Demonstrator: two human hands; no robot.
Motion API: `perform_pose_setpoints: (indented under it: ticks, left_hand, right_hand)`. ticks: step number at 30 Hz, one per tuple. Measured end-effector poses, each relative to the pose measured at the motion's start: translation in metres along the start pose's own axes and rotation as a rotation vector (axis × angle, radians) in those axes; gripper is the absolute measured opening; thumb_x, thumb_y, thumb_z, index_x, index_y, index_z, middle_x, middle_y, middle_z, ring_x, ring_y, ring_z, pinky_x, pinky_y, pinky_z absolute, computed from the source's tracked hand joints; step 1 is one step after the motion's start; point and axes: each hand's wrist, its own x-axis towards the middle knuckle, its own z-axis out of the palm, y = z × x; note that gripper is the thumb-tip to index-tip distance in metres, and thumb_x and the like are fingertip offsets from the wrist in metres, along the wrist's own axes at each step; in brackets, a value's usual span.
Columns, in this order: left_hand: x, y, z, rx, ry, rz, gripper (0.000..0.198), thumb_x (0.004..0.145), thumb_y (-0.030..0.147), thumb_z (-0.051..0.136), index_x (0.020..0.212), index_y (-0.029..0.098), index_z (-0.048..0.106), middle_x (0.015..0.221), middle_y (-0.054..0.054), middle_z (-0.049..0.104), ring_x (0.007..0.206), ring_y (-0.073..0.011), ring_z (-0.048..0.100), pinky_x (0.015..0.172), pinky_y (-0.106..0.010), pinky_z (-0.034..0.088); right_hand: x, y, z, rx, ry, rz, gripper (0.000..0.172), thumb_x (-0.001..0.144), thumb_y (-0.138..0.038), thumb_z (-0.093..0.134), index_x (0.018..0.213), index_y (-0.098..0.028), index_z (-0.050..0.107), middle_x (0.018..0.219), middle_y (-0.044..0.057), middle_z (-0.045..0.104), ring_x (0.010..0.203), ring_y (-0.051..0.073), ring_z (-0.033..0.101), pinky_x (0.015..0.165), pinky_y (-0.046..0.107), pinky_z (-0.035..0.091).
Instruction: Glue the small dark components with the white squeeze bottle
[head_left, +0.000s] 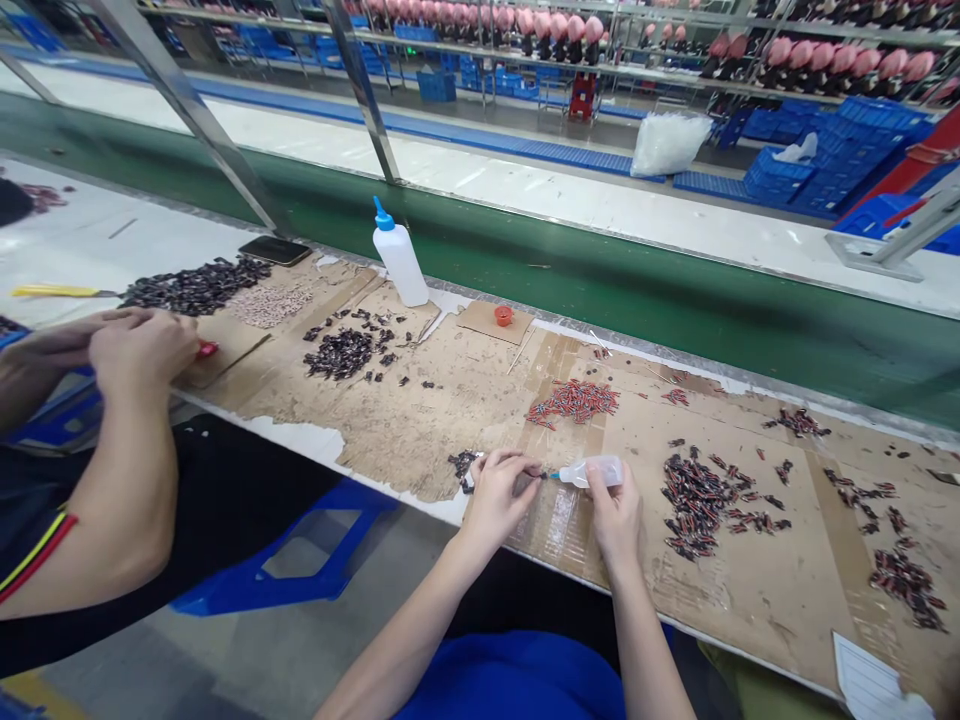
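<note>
1. The cardboard-covered tabletop (412, 430) runs beneath and well beyond both hands.
2. A co-worker (139, 490) sits well to the left of the hands, fingers busy over the same surface.
3. A loose pile of black-and-red parts (694, 500) lies to the right of the right hand.
4. A large white bottle (403, 265) with a blue spout stands upright, beyond and left of the left hand.
5. A pile of red pieces (577, 400) spreads just beyond the two hands.
6. The left hand (501, 492) is curled, thumb and fingertips nearly meeting in a pinch on a small dark part.
7. The right hand (616, 510) is closed around a small bottle (600, 470), its teal tip pointing left toward the left fingertips.
8. A red cap (503, 316) sits beyond the left hand.
9. The small dark part (543, 476) is at the left fingertips, by the teal tip; whether they touch is unclear.
</note>
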Motion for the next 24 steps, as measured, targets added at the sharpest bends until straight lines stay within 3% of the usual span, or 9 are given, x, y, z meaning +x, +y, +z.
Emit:
perform_pose_setpoints:
  ticks: [9,14,18,21,24]
  left_hand:
    - [0.0,0.002,0.0,0.015,0.006,0.002,0.018,0.08,0.015,0.064,0.094,0.025,0.07,0.09,-0.002,0.076,0.108,-0.0267,0.058,0.096,-0.047,0.031]
    - [-0.001,0.002,0.0,0.012,-0.013,-0.001,0.018,0.081,0.013,0.063,0.094,0.023,0.069,0.093,-0.002,0.076,0.108,-0.0266,0.057,0.099,-0.05,0.028]
    - [0.0,0.0,0.002,0.022,-0.023,0.022,0.02,0.082,0.011,0.063,0.096,0.024,0.069,0.097,-0.003,0.075,0.108,-0.0267,0.055,0.1,-0.051,0.029]
    - [0.0,-0.003,0.004,0.043,-0.037,0.047,0.019,0.083,0.011,0.061,0.091,0.026,0.071,0.098,-0.004,0.073,0.106,-0.0271,0.054,0.098,-0.05,0.031]
    - [0.0,-0.008,0.006,0.051,-0.045,0.086,0.023,0.085,0.008,0.056,0.089,0.026,0.07,0.096,-0.005,0.071,0.102,-0.0259,0.054,0.094,-0.047,0.036]
  right_hand:
    - [0.001,-0.003,-0.001,-0.044,-0.013,-0.019,0.035,0.075,-0.053,0.062,0.071,-0.021,0.051,0.06,-0.004,0.055,0.057,0.015,0.051,0.058,0.028,0.041]
    - [0.002,-0.001,-0.003,-0.025,0.044,-0.012,0.035,0.074,-0.053,0.063,0.071,-0.021,0.051,0.06,-0.004,0.054,0.055,0.014,0.048,0.056,0.027,0.039]
    - [0.007,0.001,-0.021,0.012,0.138,0.038,0.044,0.07,-0.061,0.063,0.081,-0.02,0.056,0.064,-0.002,0.059,0.053,0.015,0.051,0.053,0.028,0.04]
    - [0.01,-0.007,-0.042,-0.268,0.165,0.017,0.053,0.067,-0.065,0.065,0.093,-0.019,0.06,0.07,0.003,0.063,0.06,0.02,0.055,0.059,0.032,0.042]
    - [0.013,-0.021,-0.05,-0.671,0.291,-0.167,0.055,0.072,-0.064,0.063,0.103,-0.017,0.064,0.086,0.014,0.064,0.082,0.031,0.056,0.076,0.044,0.042]
